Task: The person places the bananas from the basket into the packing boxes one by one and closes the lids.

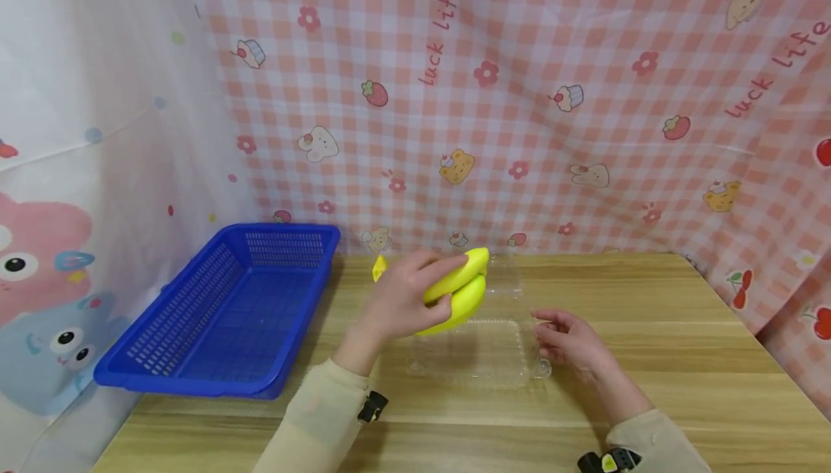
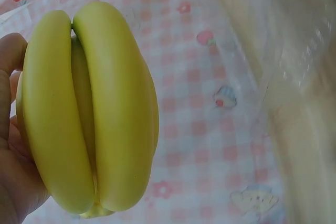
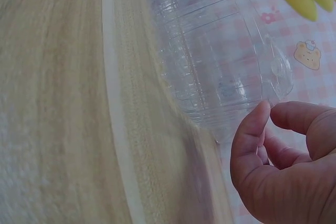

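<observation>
My left hand (image 1: 401,298) grips a bunch of yellow bananas (image 1: 466,304) from above, fingers on one side and thumb on the other. It holds the bunch over a clear plastic clamshell box (image 1: 480,357) that stands with its lid raised at the back. Several smooth bananas (image 2: 118,108) fill much of the left wrist view, joined at one end. At the box's right side, my right hand (image 1: 574,347) pinches the edge between thumb and forefinger. The right wrist view shows those fingertips meeting at the rim of the transparent box (image 3: 210,61).
To the left on the wooden table (image 1: 649,357) stands a blue plastic basket (image 1: 279,379) with slotted walls and nothing in it. A pink checked cloth (image 1: 545,134) hangs behind the table, and a white printed cloth (image 1: 130,170) hangs at the left.
</observation>
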Demonstrator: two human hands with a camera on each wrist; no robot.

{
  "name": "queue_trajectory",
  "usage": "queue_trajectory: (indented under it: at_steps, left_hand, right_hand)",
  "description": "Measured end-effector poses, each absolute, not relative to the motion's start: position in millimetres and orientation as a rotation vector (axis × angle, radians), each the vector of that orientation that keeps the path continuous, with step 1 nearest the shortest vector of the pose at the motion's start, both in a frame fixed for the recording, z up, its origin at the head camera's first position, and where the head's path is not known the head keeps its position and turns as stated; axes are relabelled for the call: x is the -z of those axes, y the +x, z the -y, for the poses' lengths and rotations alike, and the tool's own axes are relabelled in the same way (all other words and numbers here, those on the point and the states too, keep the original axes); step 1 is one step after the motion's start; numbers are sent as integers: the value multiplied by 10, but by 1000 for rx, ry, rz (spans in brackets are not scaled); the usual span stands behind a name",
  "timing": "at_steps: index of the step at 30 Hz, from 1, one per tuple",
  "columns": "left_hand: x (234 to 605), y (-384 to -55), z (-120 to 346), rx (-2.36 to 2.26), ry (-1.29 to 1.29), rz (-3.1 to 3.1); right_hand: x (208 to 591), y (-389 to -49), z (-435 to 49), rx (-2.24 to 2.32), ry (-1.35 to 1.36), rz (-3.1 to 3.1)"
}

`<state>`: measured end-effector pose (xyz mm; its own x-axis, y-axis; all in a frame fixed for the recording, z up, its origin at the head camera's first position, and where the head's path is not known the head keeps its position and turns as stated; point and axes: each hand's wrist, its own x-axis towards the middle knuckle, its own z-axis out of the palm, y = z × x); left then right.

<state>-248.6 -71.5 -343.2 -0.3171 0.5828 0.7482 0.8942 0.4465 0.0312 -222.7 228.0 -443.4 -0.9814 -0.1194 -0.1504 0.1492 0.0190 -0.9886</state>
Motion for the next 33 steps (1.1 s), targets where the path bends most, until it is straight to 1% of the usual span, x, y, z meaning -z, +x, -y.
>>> queue_trajectory:
  at_steps: [17,33]
  left_hand:
    - [3749,-2459,340,487,-1217,2176]
    - [4009,-2456,196,381,-1228,2346]
  right_hand:
    - [4440,-2233,-2269,2057,64,-2114]
    - [4454,-2226,-2261,2077,64,-2111]
